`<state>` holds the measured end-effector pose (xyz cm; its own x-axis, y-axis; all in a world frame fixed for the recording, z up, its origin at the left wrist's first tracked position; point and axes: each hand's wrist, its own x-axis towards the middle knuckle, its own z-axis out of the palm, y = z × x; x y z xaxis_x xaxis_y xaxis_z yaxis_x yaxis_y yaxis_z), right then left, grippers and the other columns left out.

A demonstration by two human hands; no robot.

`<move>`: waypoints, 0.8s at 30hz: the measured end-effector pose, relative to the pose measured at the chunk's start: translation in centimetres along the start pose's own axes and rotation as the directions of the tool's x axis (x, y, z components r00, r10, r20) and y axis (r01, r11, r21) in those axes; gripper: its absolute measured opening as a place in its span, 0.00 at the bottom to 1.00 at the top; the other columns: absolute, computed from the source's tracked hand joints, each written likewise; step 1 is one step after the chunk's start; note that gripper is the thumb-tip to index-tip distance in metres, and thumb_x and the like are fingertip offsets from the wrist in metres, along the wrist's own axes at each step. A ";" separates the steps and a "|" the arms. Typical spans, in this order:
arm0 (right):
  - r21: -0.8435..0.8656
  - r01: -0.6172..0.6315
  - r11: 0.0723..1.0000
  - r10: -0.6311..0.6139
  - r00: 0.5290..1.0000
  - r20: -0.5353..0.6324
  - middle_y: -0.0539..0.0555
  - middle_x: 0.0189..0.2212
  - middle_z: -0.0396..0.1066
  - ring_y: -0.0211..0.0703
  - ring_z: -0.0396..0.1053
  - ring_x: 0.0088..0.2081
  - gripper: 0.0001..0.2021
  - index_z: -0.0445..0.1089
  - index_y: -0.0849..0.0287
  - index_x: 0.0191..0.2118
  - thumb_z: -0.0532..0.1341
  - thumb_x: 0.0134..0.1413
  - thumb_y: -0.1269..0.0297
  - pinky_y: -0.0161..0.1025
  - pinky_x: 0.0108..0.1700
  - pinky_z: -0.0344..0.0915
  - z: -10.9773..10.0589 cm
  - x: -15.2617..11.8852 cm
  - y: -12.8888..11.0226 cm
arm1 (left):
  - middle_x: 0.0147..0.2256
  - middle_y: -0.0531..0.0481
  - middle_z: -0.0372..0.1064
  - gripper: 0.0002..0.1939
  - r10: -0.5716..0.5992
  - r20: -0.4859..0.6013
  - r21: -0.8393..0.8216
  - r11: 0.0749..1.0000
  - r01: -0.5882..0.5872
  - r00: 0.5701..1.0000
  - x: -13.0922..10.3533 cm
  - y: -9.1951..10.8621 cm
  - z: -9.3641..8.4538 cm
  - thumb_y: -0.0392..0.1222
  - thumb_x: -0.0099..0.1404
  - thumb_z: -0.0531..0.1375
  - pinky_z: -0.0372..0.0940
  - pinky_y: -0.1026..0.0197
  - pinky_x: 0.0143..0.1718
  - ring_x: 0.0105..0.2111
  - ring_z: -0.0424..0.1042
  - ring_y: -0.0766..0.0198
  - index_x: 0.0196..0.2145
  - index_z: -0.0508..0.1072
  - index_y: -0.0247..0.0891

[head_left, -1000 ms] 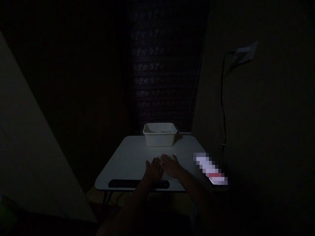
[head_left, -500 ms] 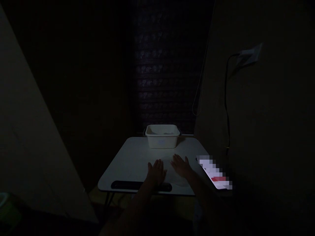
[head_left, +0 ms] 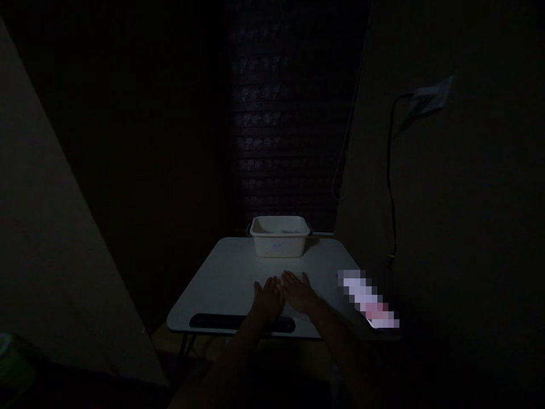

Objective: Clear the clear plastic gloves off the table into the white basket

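Note:
My left hand (head_left: pixel 268 302) lies flat on the white folding table (head_left: pixel 213 284), fingers stretched out and pointing away from me. Close beside it, my right hand (head_left: pixel 297 292) is also flat, its fingertips angled left and meeting the left hand's fingers. Something thin, pale and see-through (head_left: pixel 303 319) shows faintly on the tabletop by my right hand; the dim light hides what it is. Beyond both hands stands a white plastic tub (head_left: pixel 279 245) with side handles. Whatever lies inside the tub is too dark to name.
A lit phone-like screen (head_left: pixel 361 295), pixelated, rests at the table's right edge. A dark slot (head_left: pixel 217 321) runs along the near edge. On the right wall, a black cord (head_left: pixel 389 170) hangs from an outlet (head_left: pixel 430 96). A dark blind (head_left: pixel 272 119) covers the back.
My right hand has slid left across the tabletop until its fingers reach my left hand. The left hand has stayed nearly in place. The tub has not moved.

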<state>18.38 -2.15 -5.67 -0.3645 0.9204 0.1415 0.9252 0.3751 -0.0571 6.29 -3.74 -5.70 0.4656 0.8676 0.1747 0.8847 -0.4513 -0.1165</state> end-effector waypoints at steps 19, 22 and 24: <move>-0.092 -0.193 0.977 0.173 0.967 -0.186 0.57 0.50 0.46 0.43 0.41 0.51 0.24 0.49 0.62 0.48 0.32 0.50 0.58 0.53 0.47 0.34 -0.7 -1.6 4.0 | 0.50 0.41 0.44 0.24 -0.017 -0.040 0.007 1.000 0.017 0.999 0.0 0.0 0.2 0.45 0.58 0.32 0.41 0.43 0.42 0.49 0.43 0.57 0.48 0.49 0.32; -0.063 -0.059 0.996 0.049 0.988 -0.144 0.54 0.51 0.44 0.41 0.40 0.51 0.24 0.46 0.59 0.50 0.31 0.50 0.57 0.51 0.48 0.34 -1.0 -1.1 1.8 | 0.50 0.41 0.45 0.23 -0.015 -0.027 0.001 1.000 0.015 1.000 0.0 0.1 0.0 0.45 0.58 0.33 0.41 0.43 0.41 0.49 0.43 0.56 0.48 0.50 0.33; -0.020 0.031 0.999 -0.032 0.997 -0.072 0.53 0.51 0.43 0.40 0.39 0.51 0.24 0.44 0.58 0.50 0.30 0.49 0.56 0.51 0.48 0.34 -1.0 -0.8 0.3 | 0.50 0.42 0.45 0.22 -0.003 -0.008 -0.004 1.000 0.003 1.000 0.0 0.1 -0.2 0.44 0.58 0.34 0.42 0.43 0.41 0.49 0.43 0.56 0.48 0.51 0.35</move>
<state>19.05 -2.89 -4.83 -0.3858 0.8975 0.2139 0.9153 0.4013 -0.0330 6.38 -3.78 -5.50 0.4635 0.8671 0.1825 0.8860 -0.4500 -0.1120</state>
